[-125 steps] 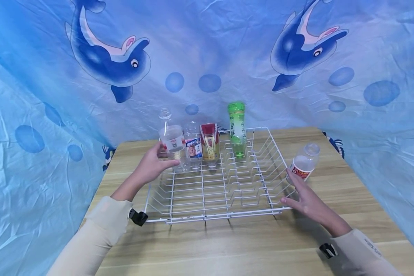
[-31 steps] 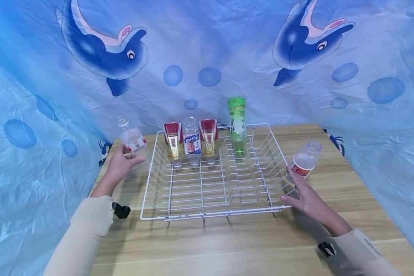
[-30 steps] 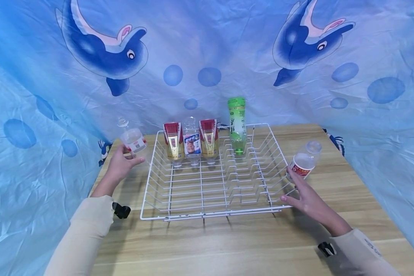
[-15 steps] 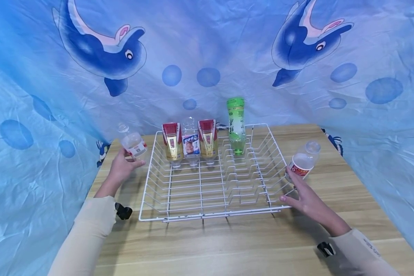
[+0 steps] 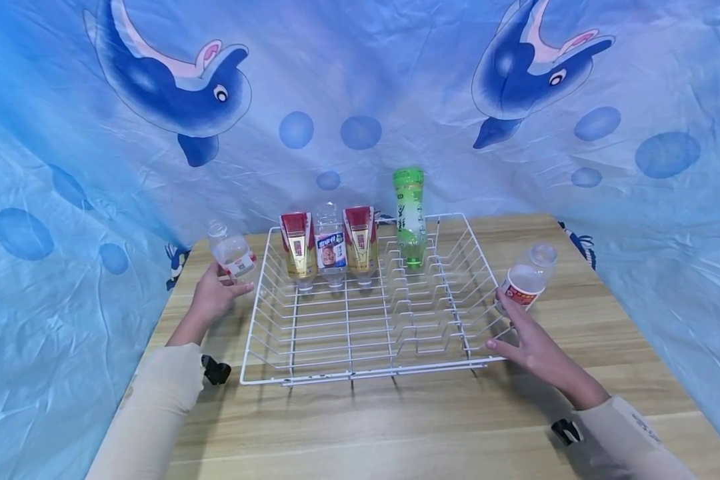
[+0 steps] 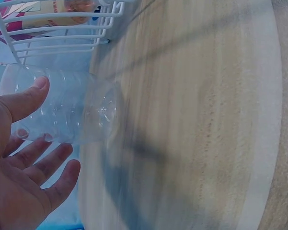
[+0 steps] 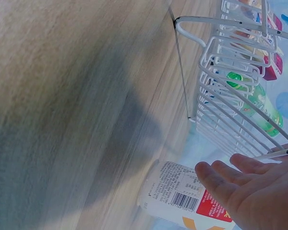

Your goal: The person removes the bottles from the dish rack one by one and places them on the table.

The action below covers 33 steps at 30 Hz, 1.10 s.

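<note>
My left hand (image 5: 213, 293) holds a clear plastic bottle (image 5: 233, 253) with a white and red label, left of the white wire rack (image 5: 366, 372). In the left wrist view, the thumb lies across the bottle and several fingers spread along its other side; its base is close to the tabletop. My right hand (image 5: 531, 343) rests at the rack's front right corner, fingers extended. Just beyond its fingertips a wide-mouthed bottle (image 5: 525, 283) with a white and red label stands on the table.
Along the rack's back stand two red-and-gold bottles (image 5: 298, 247), a clear bottle (image 5: 331, 252) with a blue label between them, and a green bottle (image 5: 411, 217). A wooden table (image 5: 396, 427) carries the rack. A blue dolphin-print curtain (image 5: 360, 67) hangs behind.
My left hand has carried the clear bottle from the rack's back left out to the table's left side. There it has come down and tipped more upright. My right hand stays put.
</note>
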Each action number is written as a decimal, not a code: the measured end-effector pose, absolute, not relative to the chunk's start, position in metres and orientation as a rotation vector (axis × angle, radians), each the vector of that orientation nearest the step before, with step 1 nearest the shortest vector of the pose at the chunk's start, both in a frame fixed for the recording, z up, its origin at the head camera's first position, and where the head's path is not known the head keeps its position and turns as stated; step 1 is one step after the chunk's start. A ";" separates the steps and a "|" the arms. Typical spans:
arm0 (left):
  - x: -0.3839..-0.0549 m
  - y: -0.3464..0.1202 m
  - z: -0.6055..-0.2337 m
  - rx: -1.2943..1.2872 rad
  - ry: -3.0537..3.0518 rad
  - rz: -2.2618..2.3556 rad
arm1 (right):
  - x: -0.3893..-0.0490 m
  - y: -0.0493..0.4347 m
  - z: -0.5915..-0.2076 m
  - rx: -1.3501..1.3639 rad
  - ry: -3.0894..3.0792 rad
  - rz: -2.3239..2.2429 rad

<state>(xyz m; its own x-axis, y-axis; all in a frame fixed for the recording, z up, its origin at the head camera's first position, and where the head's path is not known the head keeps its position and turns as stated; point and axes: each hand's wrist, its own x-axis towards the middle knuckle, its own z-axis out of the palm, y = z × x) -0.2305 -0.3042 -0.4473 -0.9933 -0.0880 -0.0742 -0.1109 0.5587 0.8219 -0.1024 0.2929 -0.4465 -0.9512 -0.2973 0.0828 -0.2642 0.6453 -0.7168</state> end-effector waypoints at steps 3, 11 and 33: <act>-0.230 -0.303 -0.449 -0.198 2.748 1.438 | -0.103 0.293 -0.447 -0.485 2.808 -1.218; -0.232 -0.302 -0.450 -0.247 2.729 1.410 | -0.103 0.293 -0.447 -0.484 2.798 -1.245; -0.232 -0.300 -0.455 -0.266 2.722 1.395 | -0.103 0.294 -0.451 -0.493 2.817 -1.260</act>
<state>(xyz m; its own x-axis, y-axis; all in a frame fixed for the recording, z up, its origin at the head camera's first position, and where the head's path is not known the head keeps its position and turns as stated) -0.2320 -0.3003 -0.4550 -0.9825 -0.1211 -0.1418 -0.1858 0.5725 0.7985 -0.1031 0.2944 -0.4514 -0.9501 -0.2912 0.1120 -0.2776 0.6253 -0.7294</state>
